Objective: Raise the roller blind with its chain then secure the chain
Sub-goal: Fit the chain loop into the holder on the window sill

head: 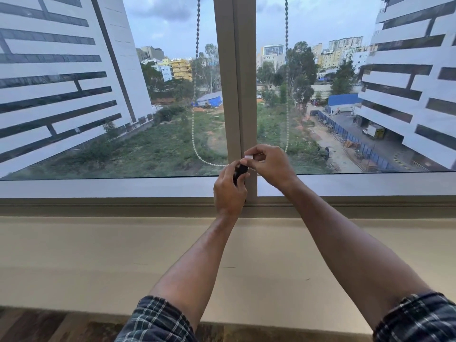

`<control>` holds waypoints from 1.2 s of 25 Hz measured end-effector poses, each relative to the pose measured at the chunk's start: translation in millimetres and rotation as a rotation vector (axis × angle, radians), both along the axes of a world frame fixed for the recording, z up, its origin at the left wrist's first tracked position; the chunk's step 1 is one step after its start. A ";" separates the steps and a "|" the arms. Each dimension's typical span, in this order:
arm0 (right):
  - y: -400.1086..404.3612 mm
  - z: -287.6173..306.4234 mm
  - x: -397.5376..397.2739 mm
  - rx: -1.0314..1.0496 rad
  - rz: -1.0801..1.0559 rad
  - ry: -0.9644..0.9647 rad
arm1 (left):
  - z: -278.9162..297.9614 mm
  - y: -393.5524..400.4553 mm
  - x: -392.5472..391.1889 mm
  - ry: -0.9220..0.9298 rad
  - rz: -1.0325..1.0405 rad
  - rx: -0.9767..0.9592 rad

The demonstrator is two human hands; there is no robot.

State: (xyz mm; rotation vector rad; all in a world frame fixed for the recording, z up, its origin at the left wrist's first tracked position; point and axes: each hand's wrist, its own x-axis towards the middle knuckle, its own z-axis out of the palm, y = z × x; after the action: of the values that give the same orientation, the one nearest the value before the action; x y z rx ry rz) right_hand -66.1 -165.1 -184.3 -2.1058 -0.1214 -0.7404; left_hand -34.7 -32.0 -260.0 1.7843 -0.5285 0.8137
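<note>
A white beaded chain point(195, 124) hangs in a loop in front of the window; a second strand point(286, 70) hangs right of the central mullion point(237, 82). Its lower end curves toward my hands at the foot of the mullion. My left hand point(229, 191) is closed around a black chain holder point(240, 172) against the mullion. My right hand point(267, 164) pinches a small white piece point(248, 157) at the holder's top. The roller blind is out of view above the frame.
A wide beige window sill point(98, 255) lies below the window frame point(98, 188). Glass panes fill both sides of the mullion, with buildings and trees outside. Dark wood flooring point(37, 327) shows at the bottom left.
</note>
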 end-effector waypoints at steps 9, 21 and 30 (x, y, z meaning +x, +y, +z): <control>-16.8 -1.7 -5.5 0.063 0.117 0.022 | 3.9 -0.4 -0.5 -0.049 -0.008 0.008; -27.8 4.6 -8.4 0.113 0.158 0.080 | 5.1 -4.2 -10.6 -0.098 -0.009 0.053; -24.4 5.7 -8.0 -0.005 0.118 0.148 | 1.4 -3.5 -11.2 -0.018 -0.006 0.042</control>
State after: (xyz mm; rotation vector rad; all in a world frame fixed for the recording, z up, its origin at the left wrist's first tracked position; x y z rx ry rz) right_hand -74.1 -189.5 -178.7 -2.1307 -0.1651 -0.5129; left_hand -45.9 -35.5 -258.6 1.8151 -0.5659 0.8204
